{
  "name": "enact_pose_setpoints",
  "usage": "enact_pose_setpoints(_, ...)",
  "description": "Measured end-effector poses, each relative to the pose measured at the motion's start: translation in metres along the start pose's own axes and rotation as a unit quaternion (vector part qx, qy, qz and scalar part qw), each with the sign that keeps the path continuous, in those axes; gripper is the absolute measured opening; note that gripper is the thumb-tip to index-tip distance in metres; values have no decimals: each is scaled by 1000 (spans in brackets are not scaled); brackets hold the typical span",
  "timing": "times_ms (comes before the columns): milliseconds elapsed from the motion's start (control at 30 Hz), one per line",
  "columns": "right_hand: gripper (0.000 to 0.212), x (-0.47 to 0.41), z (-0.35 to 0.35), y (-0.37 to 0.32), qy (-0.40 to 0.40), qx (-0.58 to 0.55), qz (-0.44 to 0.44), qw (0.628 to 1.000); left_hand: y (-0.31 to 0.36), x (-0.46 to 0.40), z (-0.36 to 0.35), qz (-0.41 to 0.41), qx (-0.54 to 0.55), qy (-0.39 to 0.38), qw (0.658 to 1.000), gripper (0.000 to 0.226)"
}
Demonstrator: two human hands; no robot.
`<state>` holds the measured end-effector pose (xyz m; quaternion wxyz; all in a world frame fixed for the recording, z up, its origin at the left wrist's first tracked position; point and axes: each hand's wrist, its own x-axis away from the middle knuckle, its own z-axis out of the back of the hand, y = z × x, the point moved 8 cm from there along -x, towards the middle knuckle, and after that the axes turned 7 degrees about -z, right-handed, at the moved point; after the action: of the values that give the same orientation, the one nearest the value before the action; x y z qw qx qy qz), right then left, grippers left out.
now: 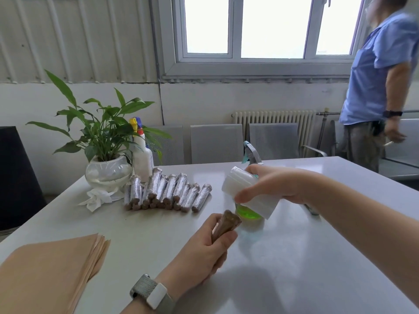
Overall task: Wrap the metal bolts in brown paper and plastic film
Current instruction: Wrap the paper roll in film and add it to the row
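I see my left hand (205, 245) pinching a paper-wrapped bolt (226, 224) over open counter (294, 257); my right hand (272, 184) grips the film roll (244, 189). No readable labels.

About eleven film-wrapped bolts (167, 192) — one paper-wrapped bolt (225, 225) — two spray bottles (142, 155) — one film roll (248, 191).

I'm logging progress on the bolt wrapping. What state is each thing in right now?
Left hand: grips a paper-wrapped bolt, no film on it.
Right hand: holds the film roll.
Finished bolts: film-wrapped, lying side by side.
Brown paper: flat stack.
Green spray bottle: upright behind the roll.
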<state>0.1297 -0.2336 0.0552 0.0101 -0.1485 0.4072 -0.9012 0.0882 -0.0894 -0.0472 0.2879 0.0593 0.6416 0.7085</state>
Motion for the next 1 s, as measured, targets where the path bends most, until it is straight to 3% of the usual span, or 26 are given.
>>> enact_pose_setpoints(167, 57, 10, -21, -21, 49, 69, 70, 994, -9, -2, 8, 67, 63, 71, 993, 15)
enact_pose_setpoints(233, 53, 18, -34, -34, 110, 167, 126, 972, -12, 0, 12, 93, 93, 94, 987, 20)
enact_pose_setpoints(300, 63, 23, -52, -44, 153, 216, 198, 944, -15, 2, 16, 116, 147, 113, 976, 25)
enact_pose_setpoints(500, 69, 32, -76, -45, 228, 166, 294, 913, -10, -1, 28, 115, 333, 135, 926, 33)
enact_pose_setpoints(633, 69, 40, -93, -47, 312, 261, 364, 838, -3, -4, 33, 86, 458, 115, 877, 58)
enact_pose_setpoints(733, 71, 40, -101, -40, 326, 273, 405, 810, -1, -4, 31, 98, 500, 97, 855, 89)
enact_pose_setpoints(867, 53, 43, -127, -32, 334, 289, 484, 756, -7, -4, 29, 127, 513, 118, 841, 60)
enact_pose_setpoints(1000, 47, 44, -135, -31, 349, 280, 513, 732, -17, 3, 29, 189, 520, 124, 824, 81)
